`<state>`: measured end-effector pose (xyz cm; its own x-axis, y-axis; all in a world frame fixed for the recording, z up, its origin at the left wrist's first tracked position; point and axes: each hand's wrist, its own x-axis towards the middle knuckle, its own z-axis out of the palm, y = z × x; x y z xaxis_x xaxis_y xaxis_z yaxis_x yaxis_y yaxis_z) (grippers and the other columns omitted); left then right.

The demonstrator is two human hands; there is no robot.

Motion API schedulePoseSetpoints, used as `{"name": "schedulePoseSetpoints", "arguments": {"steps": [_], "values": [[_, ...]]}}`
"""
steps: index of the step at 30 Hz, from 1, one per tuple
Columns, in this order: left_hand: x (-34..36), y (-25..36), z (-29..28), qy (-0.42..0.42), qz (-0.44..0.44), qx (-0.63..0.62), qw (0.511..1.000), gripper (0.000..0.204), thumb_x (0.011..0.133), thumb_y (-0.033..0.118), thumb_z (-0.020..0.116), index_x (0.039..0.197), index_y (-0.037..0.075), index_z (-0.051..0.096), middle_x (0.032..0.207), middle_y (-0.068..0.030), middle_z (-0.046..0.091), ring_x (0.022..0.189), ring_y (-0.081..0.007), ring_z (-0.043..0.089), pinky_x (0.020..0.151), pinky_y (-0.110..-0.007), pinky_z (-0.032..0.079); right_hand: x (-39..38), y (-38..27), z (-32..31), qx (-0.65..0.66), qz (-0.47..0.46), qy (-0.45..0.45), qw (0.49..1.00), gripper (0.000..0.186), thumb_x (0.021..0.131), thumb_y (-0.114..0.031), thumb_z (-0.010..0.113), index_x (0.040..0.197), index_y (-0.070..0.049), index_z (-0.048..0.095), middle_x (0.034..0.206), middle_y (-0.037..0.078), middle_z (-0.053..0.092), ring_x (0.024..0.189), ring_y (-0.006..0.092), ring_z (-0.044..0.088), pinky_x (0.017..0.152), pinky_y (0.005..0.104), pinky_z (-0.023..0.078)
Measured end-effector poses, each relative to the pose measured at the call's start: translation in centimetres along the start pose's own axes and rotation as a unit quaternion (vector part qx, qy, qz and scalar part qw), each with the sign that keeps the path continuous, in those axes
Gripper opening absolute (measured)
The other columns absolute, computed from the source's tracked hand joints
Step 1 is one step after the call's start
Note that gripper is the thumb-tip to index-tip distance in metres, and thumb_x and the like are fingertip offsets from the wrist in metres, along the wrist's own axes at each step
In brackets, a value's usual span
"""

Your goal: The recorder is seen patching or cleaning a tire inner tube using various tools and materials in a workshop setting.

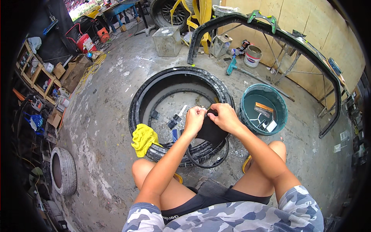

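Bare left hand (195,119): I can't tell what it pinches.
Round black rubber tyre (137,102): left forearm (170,164) hides part.
Grey camouflage cloth shirt (228,217): bottom edge cuts it.

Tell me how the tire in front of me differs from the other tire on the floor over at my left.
Color: the front tire is mostly black, while the left tire looks dull grey.
Cover: a yellow cloth lies on the front tire's edge; no cloth shows on the left tire.
Apparent size: the front tire fills much more of the picture than the left tire.
Shared: both are round, and no wheel shows inside either.
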<state>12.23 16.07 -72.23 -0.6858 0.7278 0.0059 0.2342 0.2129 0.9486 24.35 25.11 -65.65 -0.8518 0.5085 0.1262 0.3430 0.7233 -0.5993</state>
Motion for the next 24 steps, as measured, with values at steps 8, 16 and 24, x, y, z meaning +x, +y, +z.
{"name": "schedulePoseSetpoints", "arguments": {"steps": [8, 16, 24], "values": [[-0.1, 1.5, -1.6, -0.065, 0.067, -0.019, 0.995, 0.021, 0.088, 0.018, 0.062, 0.086, -0.002, 0.063, 0.072, -0.0018, 0.062, 0.066, -0.0067, 0.054, 0.059, -0.024, 0.044, 0.7, 1.4, -0.8, 0.04, 0.015, -0.019, 0.999, 0.025, 0.075, -0.018, 0.069, 0.089, 0.003, 0.065, 0.081, 0.024, 0.064, 0.083, 0.0386, 0.063, 0.074, 0.0436, 0.049], [-0.3, 1.3, -2.1, -0.116, 0.044, -0.029, 0.992, 0.018, 0.086, 0.017, 0.064, 0.087, 0.0, 0.065, 0.069, 0.0018, 0.06, 0.062, -0.0047, 0.051, 0.057, -0.023, 0.042, 1.1, 2.4, -1.2, 0.11, 0.034, -0.112, 0.987, 0.03, 0.074, -0.022, 0.072, 0.086, 0.005, 0.065, 0.075, 0.024, 0.064, 0.076, 0.035, 0.066, 0.067, 0.0406, 0.049], [-0.6, 1.4, -1.2, -0.058, -0.012, -0.112, 0.992, 0.014, 0.084, 0.012, 0.061, 0.078, 0.0, 0.068, 0.059, 0.0036, 0.055, 0.052, -0.0034, 0.045, 0.047, -0.022, 0.032, 0.1, 2.1, 0.3, 0.093, 0.002, -0.024, 0.995, 0.031, 0.074, -0.021, 0.07, 0.088, 0.006, 0.065, 0.078, 0.024, 0.065, 0.078, 0.0357, 0.066, 0.07, 0.0416, 0.049]]}}
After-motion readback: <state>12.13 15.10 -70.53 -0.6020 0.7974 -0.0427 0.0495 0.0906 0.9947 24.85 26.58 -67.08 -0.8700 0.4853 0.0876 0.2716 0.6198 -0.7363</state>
